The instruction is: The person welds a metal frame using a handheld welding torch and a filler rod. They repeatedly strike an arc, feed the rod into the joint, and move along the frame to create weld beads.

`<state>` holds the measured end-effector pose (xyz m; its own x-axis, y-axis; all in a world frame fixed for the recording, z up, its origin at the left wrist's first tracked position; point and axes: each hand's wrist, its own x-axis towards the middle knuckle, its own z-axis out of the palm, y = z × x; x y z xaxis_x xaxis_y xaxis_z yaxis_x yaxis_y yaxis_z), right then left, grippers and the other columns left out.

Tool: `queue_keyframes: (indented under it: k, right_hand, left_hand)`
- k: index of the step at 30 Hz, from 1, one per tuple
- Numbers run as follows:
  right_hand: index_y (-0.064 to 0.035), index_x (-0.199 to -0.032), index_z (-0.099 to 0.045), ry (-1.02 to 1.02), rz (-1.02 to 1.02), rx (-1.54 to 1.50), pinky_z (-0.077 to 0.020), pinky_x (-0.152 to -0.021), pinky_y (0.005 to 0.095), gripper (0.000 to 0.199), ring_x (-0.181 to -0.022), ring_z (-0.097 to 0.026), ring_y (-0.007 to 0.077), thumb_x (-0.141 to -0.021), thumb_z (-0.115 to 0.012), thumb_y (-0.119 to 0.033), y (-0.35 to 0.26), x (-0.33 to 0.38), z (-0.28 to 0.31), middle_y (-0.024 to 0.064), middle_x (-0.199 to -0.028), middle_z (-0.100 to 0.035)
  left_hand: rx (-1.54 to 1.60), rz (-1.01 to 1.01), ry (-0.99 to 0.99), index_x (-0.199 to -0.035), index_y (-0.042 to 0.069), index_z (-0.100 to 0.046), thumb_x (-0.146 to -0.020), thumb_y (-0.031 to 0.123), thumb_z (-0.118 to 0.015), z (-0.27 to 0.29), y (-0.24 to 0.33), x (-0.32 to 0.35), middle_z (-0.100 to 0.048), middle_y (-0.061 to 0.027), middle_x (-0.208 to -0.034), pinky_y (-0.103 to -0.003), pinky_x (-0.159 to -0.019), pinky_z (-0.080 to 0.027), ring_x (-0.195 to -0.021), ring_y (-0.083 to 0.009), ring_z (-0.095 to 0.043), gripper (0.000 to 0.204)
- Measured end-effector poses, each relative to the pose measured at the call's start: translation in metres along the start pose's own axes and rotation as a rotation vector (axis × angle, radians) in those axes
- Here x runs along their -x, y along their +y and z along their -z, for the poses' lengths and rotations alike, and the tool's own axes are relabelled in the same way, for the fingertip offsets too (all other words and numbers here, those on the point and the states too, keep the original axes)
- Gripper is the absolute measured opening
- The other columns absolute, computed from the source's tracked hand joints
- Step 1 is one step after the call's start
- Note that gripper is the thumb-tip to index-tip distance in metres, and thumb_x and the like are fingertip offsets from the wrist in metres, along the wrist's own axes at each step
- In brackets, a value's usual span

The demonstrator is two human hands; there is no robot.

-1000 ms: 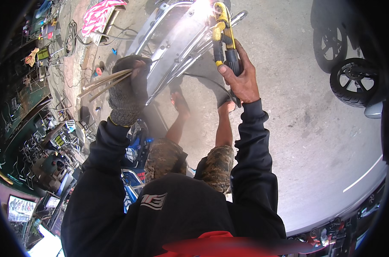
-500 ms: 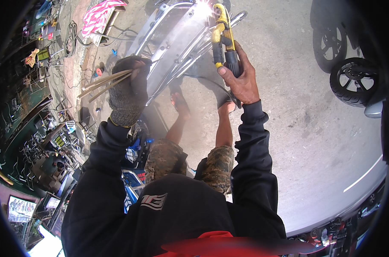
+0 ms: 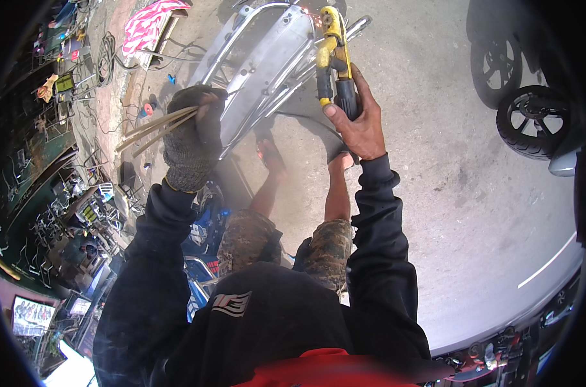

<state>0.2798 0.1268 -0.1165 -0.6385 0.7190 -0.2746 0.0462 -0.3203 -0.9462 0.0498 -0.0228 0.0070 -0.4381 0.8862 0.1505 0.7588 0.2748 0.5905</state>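
My left hand (image 3: 193, 138), in a dark knit glove, is closed round several thin tan welding rods (image 3: 156, 128) that stick out to the left. It is beside the left edge of a silvery metal tube frame with a flat plate (image 3: 257, 64). My bare right hand (image 3: 364, 129) grips the black handle of a yellow welding electrode holder (image 3: 332, 29), whose head points to the far side. A few orange sparks (image 3: 313, 18) show between that head and the far end of the plate. The rod tip at the holder cannot be made out.
At the right stand motorcycle wheels (image 3: 535, 122). A pink-and-white striped cloth (image 3: 148, 29) lies at the far left near a coiled cable (image 3: 106, 58). Metal parts and clutter fill the left side. A dark cable (image 3: 315, 122) runs across the concrete near my feet.
The bright white arc at the plate's far end has died down to small orange sparks. My right hand and the electrode holder have shifted slightly left. My left hand has hardly moved.
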Motion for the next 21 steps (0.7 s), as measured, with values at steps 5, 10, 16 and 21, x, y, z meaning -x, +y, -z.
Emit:
queue_keyframes:
  k: [5, 10, 16, 21]
  right_hand:
    - [0.0109, -0.156, -0.033, -0.012, 0.015, 0.012, -0.0556, -0.098, 0.0388, 0.101, -0.118, -0.068, 0.0311, -0.083, -0.088, -0.032, 0.0001, -0.002, 0.0015, 0.03, -0.129, -0.064]
    - [0.0112, -0.156, -0.033, -0.023, -0.009, -0.037, -0.0558, -0.099, 0.0397, 0.1, -0.118, -0.068, 0.0317, -0.084, -0.087, -0.031, -0.0014, -0.0022, 0.0016, 0.0305, -0.13, -0.064]
    - [0.0046, -0.158, -0.035, 0.011, 0.002, -0.001, -0.0574, -0.097, 0.0439, 0.106, -0.115, -0.069, 0.0351, -0.083, -0.081, -0.054, 0.0006, -0.0016, -0.0015, 0.0311, -0.13, -0.063]
    - [0.0048, -0.158, -0.035, 0.001, -0.019, -0.001, -0.057, -0.097, 0.0438, 0.106, -0.117, -0.068, 0.0354, -0.083, -0.081, -0.054, 0.0014, -0.0023, -0.002, 0.031, -0.131, -0.062]
  left_hand:
    - [0.014, 0.039, -0.006, -0.109, 0.005, -0.053, -0.104, 0.004, -0.063, 0.0014, 0.0011, 0.0013, -0.071, -0.0175, -0.103, -0.037, -0.086, -0.056, -0.096, -0.0239, -0.071, 0.011]
    - [-0.009, 0.031, -0.007, -0.108, 0.005, -0.053, -0.104, 0.006, -0.062, 0.0025, 0.0041, -0.0006, -0.071, -0.0177, -0.102, -0.037, -0.086, -0.056, -0.095, -0.0241, -0.071, 0.011]
    - [-0.177, -0.072, -0.029, -0.107, 0.005, -0.053, -0.105, 0.009, -0.063, 0.0036, 0.0059, -0.0008, -0.072, -0.0175, -0.1, -0.038, -0.085, -0.055, -0.095, -0.0247, -0.071, 0.011]
    - [-0.116, -0.031, -0.011, -0.105, 0.005, -0.053, -0.104, 0.01, -0.064, 0.0029, 0.0035, -0.0015, -0.072, -0.017, -0.1, -0.038, -0.085, -0.055, -0.094, -0.0247, -0.07, 0.012]
